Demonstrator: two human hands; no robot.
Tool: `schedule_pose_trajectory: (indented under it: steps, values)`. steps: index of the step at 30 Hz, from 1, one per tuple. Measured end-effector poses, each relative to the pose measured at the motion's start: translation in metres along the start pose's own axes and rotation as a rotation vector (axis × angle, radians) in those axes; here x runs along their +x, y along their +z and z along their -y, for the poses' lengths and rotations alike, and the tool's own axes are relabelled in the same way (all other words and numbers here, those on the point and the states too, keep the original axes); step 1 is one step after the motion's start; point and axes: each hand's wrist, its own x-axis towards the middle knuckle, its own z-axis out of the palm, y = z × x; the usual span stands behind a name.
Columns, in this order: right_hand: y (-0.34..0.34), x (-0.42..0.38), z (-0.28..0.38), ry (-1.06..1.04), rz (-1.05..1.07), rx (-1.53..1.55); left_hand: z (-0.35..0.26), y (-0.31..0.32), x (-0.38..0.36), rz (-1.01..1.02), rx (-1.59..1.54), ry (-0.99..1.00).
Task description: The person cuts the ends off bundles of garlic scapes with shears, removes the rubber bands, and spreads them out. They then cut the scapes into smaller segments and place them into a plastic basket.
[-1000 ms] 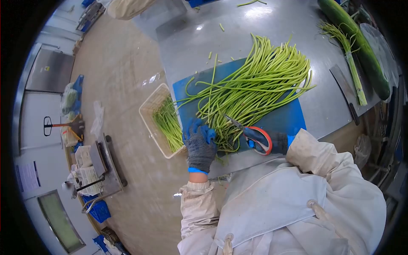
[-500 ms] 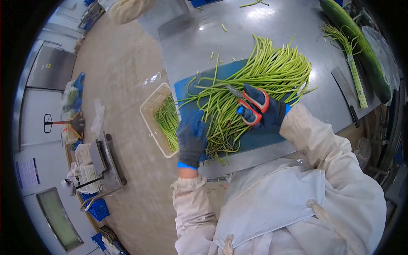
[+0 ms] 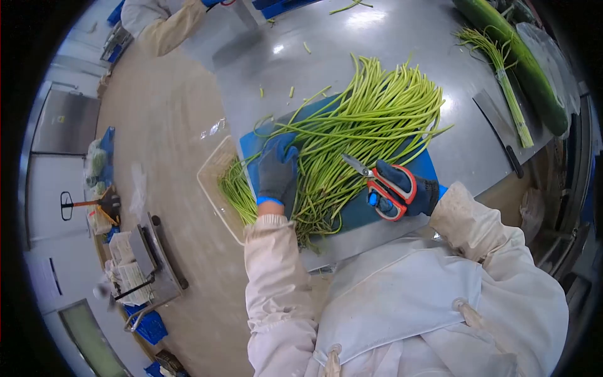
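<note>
A large heap of long green garlic scapes [image 3: 383,107] lies across a blue cutting board [image 3: 422,164] on a steel table. My right hand [image 3: 422,191], in a dark glove, grips red-handled scissors [image 3: 402,200] above the near right side of the heap. Their blades point up and left over the stems, slightly parted. At the heap's left end is my gloved left hand [image 3: 276,168], its fingers bent around a few stem ends; the exact grip is partly hidden. Left of the board, a cream plastic basket [image 3: 207,188] holds more scapes.
On the right of the steel table [image 3: 461,147] lie a knife [image 3: 499,135], a tied bundle of stems [image 3: 512,94] and a long green gourd [image 3: 521,63]. Another person's sleeve [image 3: 169,28] shows at the top left. A trolley [image 3: 160,257] stands on the floor.
My left hand has moved up along the left end of the heap and its fingers have bent in. The scissors have shifted right and down, away from the stems' middle. The view has shifted slightly.
</note>
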Motion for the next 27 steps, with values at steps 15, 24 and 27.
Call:
schedule_pose_trajectory:
  steps: [15, 24, 27]
  values:
    - [-0.001, 0.001, 0.015, 0.819, -0.415, 0.713, -0.038, 0.038, -0.018, 0.019, -0.025, -0.015]
    - [-0.02, 0.011, -0.018, 0.414, -0.083, 0.959, -0.062, 0.038, -0.009, 0.212, 0.128, -0.192]
    - [-0.018, 0.005, -0.012, 0.545, -0.145, 1.064, -0.071, 0.048, -0.013, 0.054, 0.233, -0.262]
